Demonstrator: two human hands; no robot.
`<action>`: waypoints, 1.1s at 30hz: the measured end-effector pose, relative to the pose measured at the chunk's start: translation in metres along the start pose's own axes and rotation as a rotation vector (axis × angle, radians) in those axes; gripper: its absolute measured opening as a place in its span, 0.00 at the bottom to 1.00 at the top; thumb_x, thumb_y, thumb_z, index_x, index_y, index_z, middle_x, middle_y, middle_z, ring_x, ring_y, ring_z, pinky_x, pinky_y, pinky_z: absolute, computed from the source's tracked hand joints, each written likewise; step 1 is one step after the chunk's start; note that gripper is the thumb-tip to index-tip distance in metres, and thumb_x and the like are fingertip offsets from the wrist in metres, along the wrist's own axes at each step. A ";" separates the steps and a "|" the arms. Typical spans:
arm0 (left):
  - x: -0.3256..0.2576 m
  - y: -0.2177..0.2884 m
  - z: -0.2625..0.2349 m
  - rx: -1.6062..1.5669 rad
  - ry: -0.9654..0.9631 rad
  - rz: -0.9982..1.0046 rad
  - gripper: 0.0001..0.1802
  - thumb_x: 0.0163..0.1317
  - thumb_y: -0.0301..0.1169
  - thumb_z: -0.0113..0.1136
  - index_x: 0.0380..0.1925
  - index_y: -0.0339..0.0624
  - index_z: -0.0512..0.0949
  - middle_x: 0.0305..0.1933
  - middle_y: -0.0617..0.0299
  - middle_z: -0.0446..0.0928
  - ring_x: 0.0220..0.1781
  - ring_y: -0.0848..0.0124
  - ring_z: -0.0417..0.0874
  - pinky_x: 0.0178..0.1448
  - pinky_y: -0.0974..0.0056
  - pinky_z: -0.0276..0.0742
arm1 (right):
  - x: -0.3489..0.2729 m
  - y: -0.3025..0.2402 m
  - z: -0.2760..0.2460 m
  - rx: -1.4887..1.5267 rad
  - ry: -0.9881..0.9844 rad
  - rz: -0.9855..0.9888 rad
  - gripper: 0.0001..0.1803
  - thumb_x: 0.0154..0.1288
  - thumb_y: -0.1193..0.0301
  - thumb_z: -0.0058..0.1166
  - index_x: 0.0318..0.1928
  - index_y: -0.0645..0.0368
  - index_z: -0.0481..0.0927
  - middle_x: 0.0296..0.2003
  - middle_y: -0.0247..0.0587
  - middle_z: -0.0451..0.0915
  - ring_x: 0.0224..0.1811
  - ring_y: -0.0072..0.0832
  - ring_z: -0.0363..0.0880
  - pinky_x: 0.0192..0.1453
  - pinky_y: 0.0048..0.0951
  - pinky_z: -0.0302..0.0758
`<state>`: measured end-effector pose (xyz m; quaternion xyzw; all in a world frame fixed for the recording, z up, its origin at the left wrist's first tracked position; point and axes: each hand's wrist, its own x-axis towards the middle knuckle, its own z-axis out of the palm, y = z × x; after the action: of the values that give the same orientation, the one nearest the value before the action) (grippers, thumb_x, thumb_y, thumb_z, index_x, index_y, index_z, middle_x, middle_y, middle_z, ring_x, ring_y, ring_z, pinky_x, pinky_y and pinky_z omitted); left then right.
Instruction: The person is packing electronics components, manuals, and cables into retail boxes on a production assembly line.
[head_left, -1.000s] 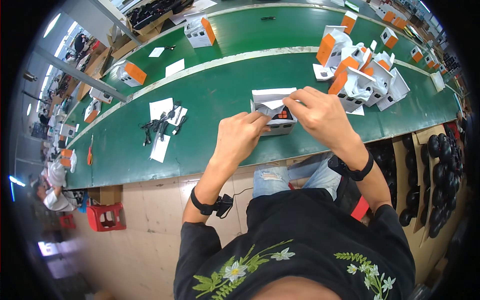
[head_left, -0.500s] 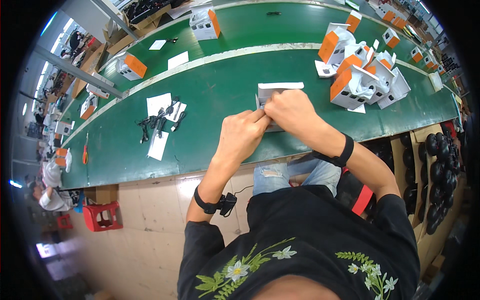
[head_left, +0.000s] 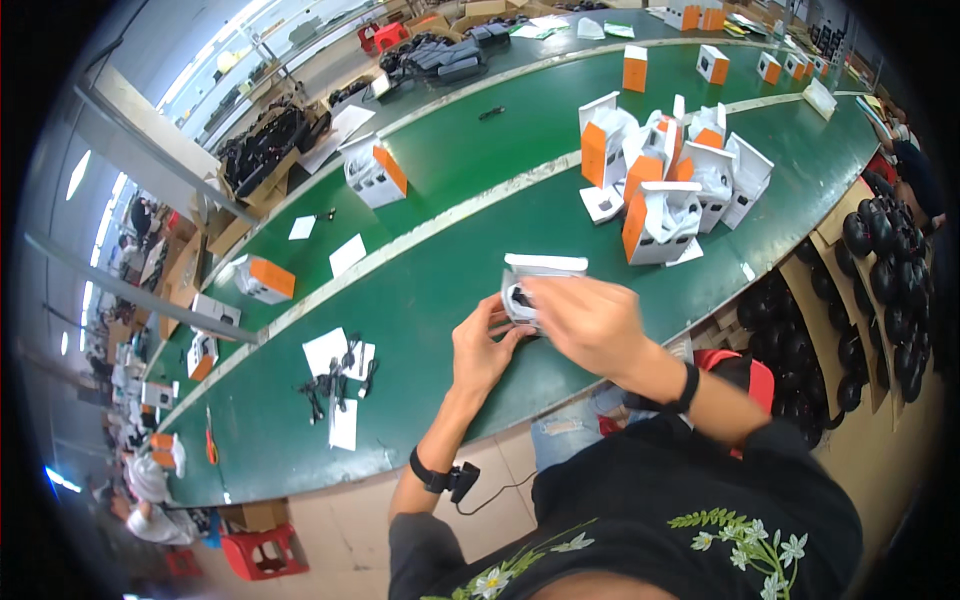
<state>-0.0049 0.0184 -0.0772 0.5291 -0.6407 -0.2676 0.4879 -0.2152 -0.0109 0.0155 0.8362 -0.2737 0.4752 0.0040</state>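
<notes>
A small white carton [head_left: 547, 264] stands on the green table right in front of me, its lid flap raised at the far side. My left hand [head_left: 482, 350] grips the carton's near left side, thumb and fingers around it. Over the opening is my right hand [head_left: 590, 325], slightly blurred, its fingers closed and curled downward. Whatever they pinch is hidden. A dark piece in white wrapping [head_left: 519, 296] shows in the carton beside my right fingertips. Left of my hands lie several black cables [head_left: 335, 388] on white paper sheets [head_left: 343, 424].
Several open orange-and-white cartons [head_left: 660, 225] with white bags cluster to the right. Orange-handled scissors [head_left: 211, 445] lie at the far left. A pale strip [head_left: 470, 210] divides the table lengthwise. A red stool [head_left: 262, 552] stands below; black round parts [head_left: 880, 270] fill racks at right.
My view has turned and shifted, so the table sits differently. My left hand has gone from meeting the right at the opening to the carton's near left side. The dark piece now shows.
</notes>
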 end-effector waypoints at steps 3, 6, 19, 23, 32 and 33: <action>0.064 0.003 0.007 -0.047 -0.326 -0.124 0.41 0.53 0.18 0.86 0.68 0.32 0.78 0.57 0.48 0.90 0.54 0.60 0.96 0.57 0.56 0.96 | -0.067 0.023 -0.009 0.188 0.308 0.619 0.61 0.52 0.68 0.88 0.83 0.64 0.65 0.76 0.57 0.72 0.73 0.48 0.79 0.65 0.45 0.85; 0.192 -0.027 -0.009 -0.066 -1.042 -0.073 0.36 0.57 0.21 0.85 0.68 0.37 0.84 0.56 0.52 0.92 0.49 0.67 0.95 0.55 0.57 0.92 | -0.113 0.055 0.020 0.369 0.089 0.844 0.75 0.48 0.63 0.91 0.88 0.67 0.50 0.77 0.63 0.70 0.78 0.56 0.73 0.82 0.50 0.71; 0.489 -0.235 0.067 0.843 -0.004 0.305 0.18 0.77 0.43 0.66 0.58 0.48 0.90 0.63 0.50 0.87 0.65 0.44 0.85 0.68 0.46 0.82 | -0.103 0.091 0.044 0.345 -0.015 0.905 0.49 0.51 0.73 0.82 0.75 0.59 0.74 0.66 0.56 0.85 0.65 0.55 0.87 0.68 0.45 0.83; 0.451 -0.200 0.060 0.771 -0.072 0.344 0.13 0.70 0.38 0.70 0.45 0.42 0.93 0.46 0.46 0.91 0.50 0.47 0.91 0.59 0.49 0.86 | -0.102 0.096 0.038 0.312 0.017 0.870 0.45 0.53 0.85 0.71 0.75 0.61 0.73 0.66 0.57 0.84 0.66 0.56 0.86 0.66 0.45 0.84; 0.490 -0.212 0.091 0.883 0.140 0.175 0.21 0.69 0.47 0.73 0.50 0.42 0.93 0.42 0.43 0.92 0.50 0.44 0.93 0.61 0.44 0.87 | -0.111 0.078 0.040 0.373 -0.059 0.834 0.54 0.56 0.77 0.75 0.84 0.57 0.66 0.69 0.59 0.82 0.69 0.57 0.84 0.71 0.47 0.82; 0.497 -0.206 0.078 0.879 0.148 0.175 0.21 0.69 0.47 0.73 0.50 0.42 0.93 0.42 0.43 0.92 0.50 0.44 0.93 0.61 0.44 0.87 | -0.107 0.075 0.040 0.416 -0.064 0.826 0.55 0.55 0.81 0.72 0.85 0.57 0.64 0.71 0.57 0.81 0.73 0.55 0.82 0.74 0.45 0.81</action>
<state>0.0276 -0.5228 -0.1141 0.6473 -0.6994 0.1107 0.2821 -0.2607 -0.0367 -0.1107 0.6545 -0.4828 0.4557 -0.3618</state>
